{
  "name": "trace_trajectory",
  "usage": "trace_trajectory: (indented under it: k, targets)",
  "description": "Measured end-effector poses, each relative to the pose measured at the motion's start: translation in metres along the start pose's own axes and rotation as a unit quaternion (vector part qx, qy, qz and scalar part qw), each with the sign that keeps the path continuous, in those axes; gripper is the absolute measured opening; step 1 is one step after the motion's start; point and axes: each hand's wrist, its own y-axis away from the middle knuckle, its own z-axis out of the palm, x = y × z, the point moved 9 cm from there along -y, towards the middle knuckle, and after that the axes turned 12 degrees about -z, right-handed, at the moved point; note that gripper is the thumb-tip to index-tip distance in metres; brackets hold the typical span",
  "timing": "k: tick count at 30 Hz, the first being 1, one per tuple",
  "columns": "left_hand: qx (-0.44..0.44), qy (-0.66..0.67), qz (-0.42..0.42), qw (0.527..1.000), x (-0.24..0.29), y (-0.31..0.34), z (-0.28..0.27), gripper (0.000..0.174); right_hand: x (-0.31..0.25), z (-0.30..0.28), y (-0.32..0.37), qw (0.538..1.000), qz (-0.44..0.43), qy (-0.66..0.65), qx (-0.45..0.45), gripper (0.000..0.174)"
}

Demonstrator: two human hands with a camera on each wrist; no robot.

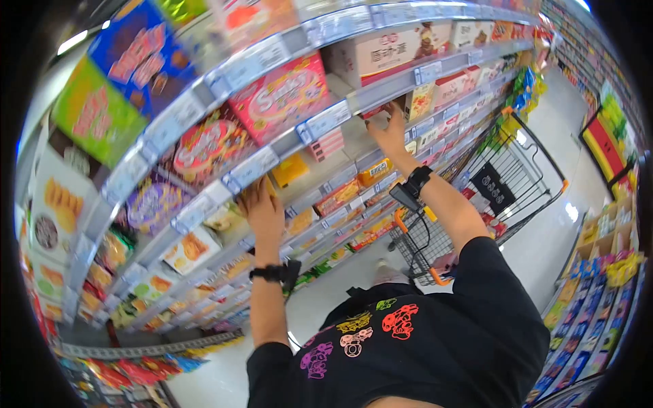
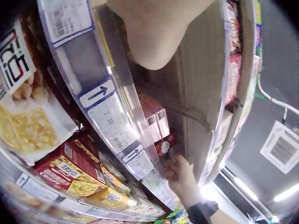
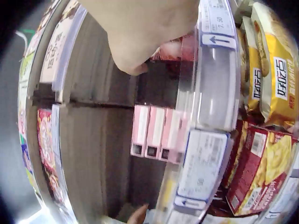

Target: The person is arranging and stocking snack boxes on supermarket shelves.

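Note:
My left hand (image 1: 263, 214) reaches over the shelf lip, its fingers beside a yellow package (image 1: 290, 170). In the left wrist view the heel of this hand (image 2: 156, 35) fills the top and its fingers are out of sight. Further along the same shelf my right hand (image 1: 390, 132) grips a small red box (image 1: 373, 112) with thumb and fingers. The right wrist view has that red box (image 3: 175, 49) partly behind the hand (image 3: 145, 32). Several pink and white boxes (image 3: 156, 133) stand in a row between the two hands.
Price-label strips (image 1: 323, 122) edge the shelves. Pink Sunky-type candy boxes (image 1: 282, 95) and a large white box (image 1: 401, 51) fill the shelf above; crimson boxes (image 3: 261, 170) and yellow packs (image 3: 275, 70) sit below. A wire shopping cart (image 1: 500, 183) stands at the right in the aisle.

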Motion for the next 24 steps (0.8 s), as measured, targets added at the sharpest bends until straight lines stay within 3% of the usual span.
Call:
trace_trajectory:
  k: [2,3,5,7,11,12,14,16,18,20,21,24]
  targets:
    - [0.011,0.082,0.007,0.997,0.021,-0.002,-0.021,0.046,0.026,-0.006,-0.015,0.999,0.034,-0.025,0.032,0.072]
    - [-0.004,0.133,0.007,0.991,0.039,0.002,-0.028,0.046,0.013,-0.015,-0.028,0.997,0.038,-0.052,0.048,0.054]
    - [-0.077,0.246,0.01,0.966,0.085,0.003,-0.023,0.046,0.038,-0.006,-0.033,0.995,0.078,-0.046,0.051,0.045]
    - [-0.188,0.364,0.011,0.912,0.136,0.002,0.002,0.045,0.058,0.001,-0.037,0.991,0.102,-0.066,0.063,0.031]
    - [-0.345,0.556,-0.096,0.75,0.18,-0.018,0.094,0.051,0.069,0.0,-0.042,0.957,0.244,-0.156,0.001,0.034]
    - [-0.344,0.576,-0.14,0.728,0.192,-0.024,0.108,0.052,0.074,0.004,-0.041,0.949,0.274,-0.152,-0.041,0.037]
    - [-0.335,0.613,-0.229,0.678,0.213,-0.032,0.132,0.055,0.083,0.01,-0.04,0.954,0.241,-0.177,0.016,0.042]
    - [-0.303,0.609,-0.239,0.692,0.224,-0.043,0.153,0.059,0.09,0.02,-0.039,0.96,0.203,-0.186,0.056,0.043]
    - [-0.241,0.592,-0.268,0.721,0.225,-0.051,0.169,0.057,0.099,0.038,-0.035,0.965,0.207,-0.158,-0.018,0.047]
    - [-0.263,0.608,-0.323,0.676,0.234,-0.057,0.182,0.049,0.108,0.061,-0.034,0.977,0.163,-0.106,-0.088,0.048]
    - [-0.273,0.615,-0.349,0.652,0.238,-0.061,0.188,0.045,0.107,0.053,-0.035,0.939,0.264,-0.198,-0.097,0.049]
    - [-0.294,0.63,-0.333,0.637,0.233,-0.079,0.223,0.033,0.11,0.049,-0.043,0.962,0.207,-0.18,0.013,0.047]
